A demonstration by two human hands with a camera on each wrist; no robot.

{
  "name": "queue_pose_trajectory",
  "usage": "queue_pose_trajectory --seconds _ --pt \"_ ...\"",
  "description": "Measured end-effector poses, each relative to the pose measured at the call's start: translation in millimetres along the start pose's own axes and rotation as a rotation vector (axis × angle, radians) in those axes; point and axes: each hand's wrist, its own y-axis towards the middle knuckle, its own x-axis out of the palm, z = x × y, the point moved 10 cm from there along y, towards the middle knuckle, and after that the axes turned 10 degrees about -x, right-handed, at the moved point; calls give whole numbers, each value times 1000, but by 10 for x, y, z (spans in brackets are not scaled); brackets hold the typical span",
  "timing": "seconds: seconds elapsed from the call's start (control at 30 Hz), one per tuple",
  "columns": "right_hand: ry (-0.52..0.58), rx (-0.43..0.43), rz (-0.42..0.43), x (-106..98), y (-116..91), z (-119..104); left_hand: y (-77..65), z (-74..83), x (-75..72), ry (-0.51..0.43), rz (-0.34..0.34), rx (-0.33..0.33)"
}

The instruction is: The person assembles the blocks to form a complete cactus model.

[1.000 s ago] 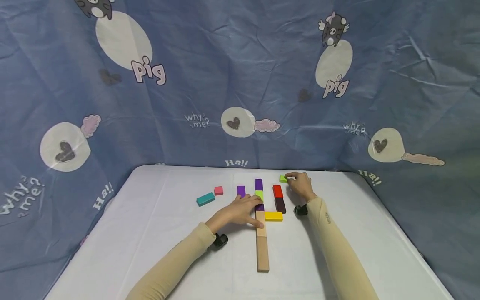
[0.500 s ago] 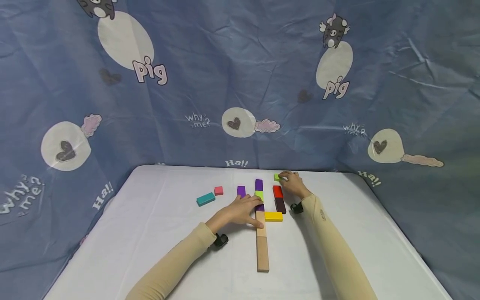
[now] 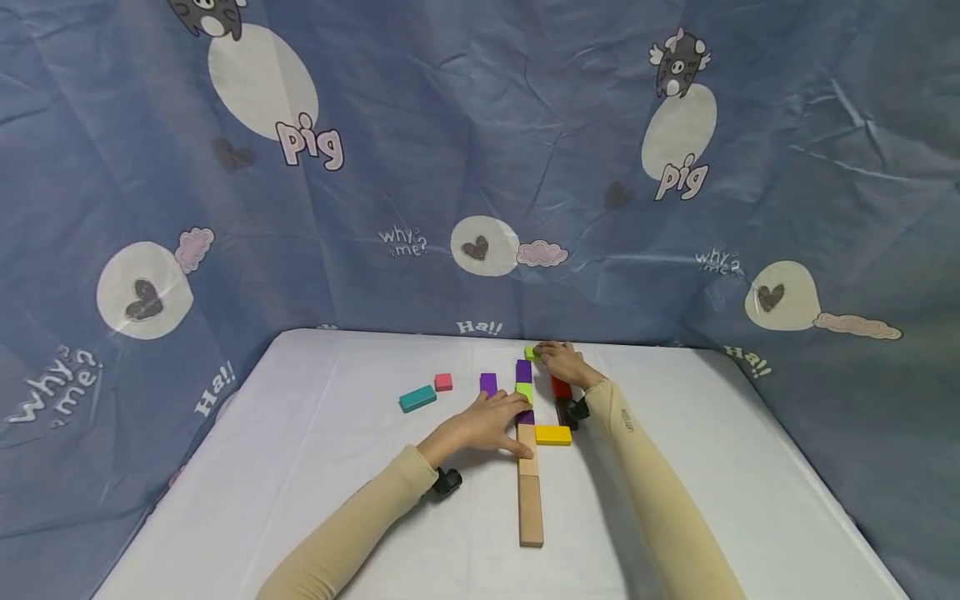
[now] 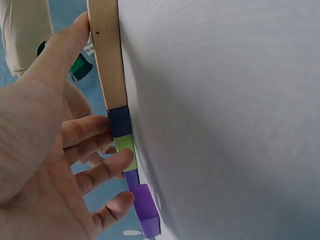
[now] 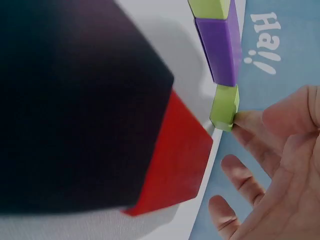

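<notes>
A small green block (image 3: pixel 530 353) lies at the far end of a row of blocks. My right hand (image 3: pixel 564 363) has its fingertips against this block's right end; in the right wrist view my thumb stays apart from it. Beside the green block is a purple block (image 5: pixel 220 52). My left hand (image 3: pixel 487 423) rests along the left side of the row, fingers spread at the dark purple block (image 4: pixel 119 122) and the lime block (image 4: pixel 124 145). Its thumb is at the wooden block (image 3: pixel 528 462), ahead of a second wooden block (image 3: pixel 530 512).
A yellow block (image 3: pixel 553 436) sits right of the row. Red (image 3: pixel 561 387) and dark brown blocks lie partly under my right wrist. Another purple block (image 3: pixel 488 383), a pink cube (image 3: pixel 443 382) and a teal block (image 3: pixel 417 399) are to the left. A blue printed cloth (image 3: pixel 412 167) hangs behind the table.
My right hand has moved left with the green block, from beyond the red block to the far end of the row. My left hand has stayed put. The view has shifted slightly.
</notes>
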Motion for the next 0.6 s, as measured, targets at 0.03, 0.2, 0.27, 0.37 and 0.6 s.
queue_pose_trajectory --seconds 0.03,0.2,0.27,0.37,0.6 --pt "1 -1 -3 3 1 -16 2 1 -3 0 -1 0" --pt "5 -4 -16 19 14 -74 10 -6 -4 3 -11 -6" --pt "-9 -19 -26 33 23 -106 10 -6 -6 3 -9 -7" --pt "-34 -44 -42 56 26 -153 4 1 -12 -3 -13 -7" --pt "-42 -64 -59 92 4 -215 -26 11 -20 -5 -16 -4"
